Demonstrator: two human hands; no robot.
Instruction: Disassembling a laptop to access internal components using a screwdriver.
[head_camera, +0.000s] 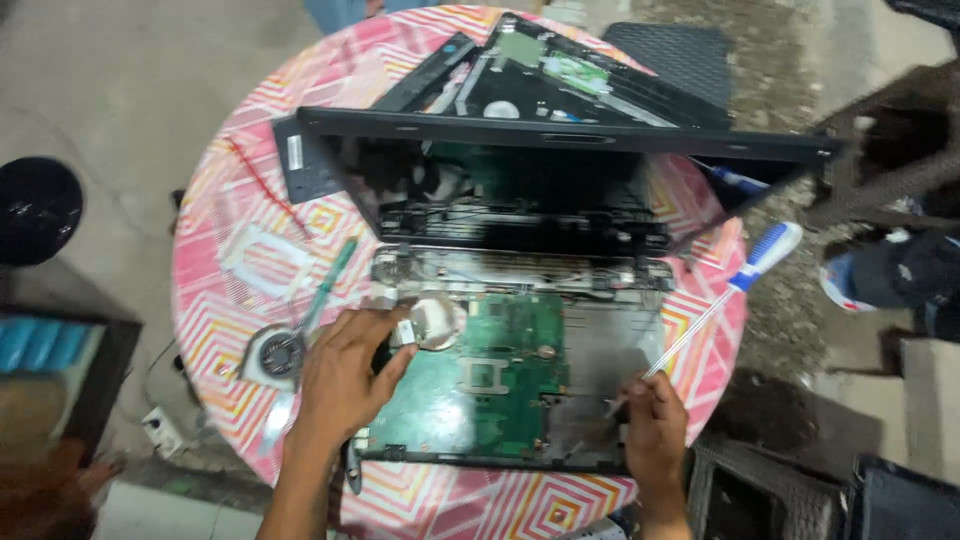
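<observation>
Left hand (345, 375) pinches a small metal part at the near-left of the green board (480, 385). Right hand (655, 430) grips a screwdriver (735, 285), tip near-right. Risk: tip slips, scratching board

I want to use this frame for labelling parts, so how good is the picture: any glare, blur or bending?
Head view: the laptop screen is glossy and mirrors the open base, hiding its own surface; the green circuit board is evenly lit yet soft, small parts smeared; the left hand and right hand are slightly blurred; the round table bulges from wide-angle distortion; corners fall dark.
</observation>
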